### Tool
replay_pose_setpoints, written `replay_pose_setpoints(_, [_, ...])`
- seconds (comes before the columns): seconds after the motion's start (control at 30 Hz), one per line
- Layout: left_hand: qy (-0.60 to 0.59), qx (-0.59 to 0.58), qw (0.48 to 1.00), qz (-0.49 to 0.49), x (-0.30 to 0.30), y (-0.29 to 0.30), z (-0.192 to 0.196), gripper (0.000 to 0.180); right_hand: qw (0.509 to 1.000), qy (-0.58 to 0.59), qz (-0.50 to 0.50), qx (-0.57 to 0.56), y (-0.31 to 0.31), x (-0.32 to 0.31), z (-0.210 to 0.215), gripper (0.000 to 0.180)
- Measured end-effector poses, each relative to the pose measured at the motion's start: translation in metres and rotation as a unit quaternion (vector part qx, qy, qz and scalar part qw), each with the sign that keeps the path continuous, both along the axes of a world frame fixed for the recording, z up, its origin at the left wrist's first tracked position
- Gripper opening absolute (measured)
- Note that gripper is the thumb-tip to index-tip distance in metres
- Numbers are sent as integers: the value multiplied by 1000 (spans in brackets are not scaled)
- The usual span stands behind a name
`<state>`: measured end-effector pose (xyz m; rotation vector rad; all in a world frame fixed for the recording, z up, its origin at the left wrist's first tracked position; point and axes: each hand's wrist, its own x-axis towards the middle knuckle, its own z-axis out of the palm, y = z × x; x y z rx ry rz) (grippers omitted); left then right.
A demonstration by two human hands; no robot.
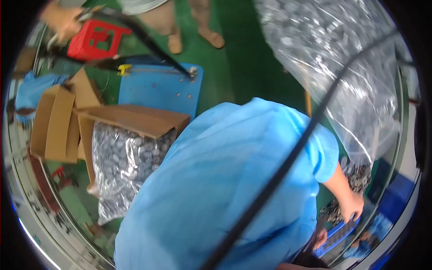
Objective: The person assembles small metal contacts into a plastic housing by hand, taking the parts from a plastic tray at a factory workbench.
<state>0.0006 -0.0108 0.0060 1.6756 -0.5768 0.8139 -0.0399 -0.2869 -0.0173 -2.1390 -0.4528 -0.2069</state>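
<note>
Neither of my hands shows in the head view. A co-worker in a light blue gown (225, 189) bends over in front of me and fills the middle. That person's bare hand (351, 204) reaches down at the lower right, beside a heap of small grey metal parts (357, 175) and above a blue tray (337, 234). A thin black cable (288, 166) runs diagonally across the picture.
A big clear bag of small grey parts (333, 67) hangs at the upper right. An open cardboard box (135, 119) holds another bag of grey round parts (126, 157). Beyond lie a blue board (157, 90), a red stool (96, 38) and another person's sandalled feet (193, 40); a hand (60, 20) shows at top left.
</note>
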Motion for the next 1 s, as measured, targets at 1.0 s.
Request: replay_pose_setpoints(1.0, [397, -4, 882, -252, -69, 52, 26, 37, 990, -32, 58, 125, 151, -28, 54, 12])
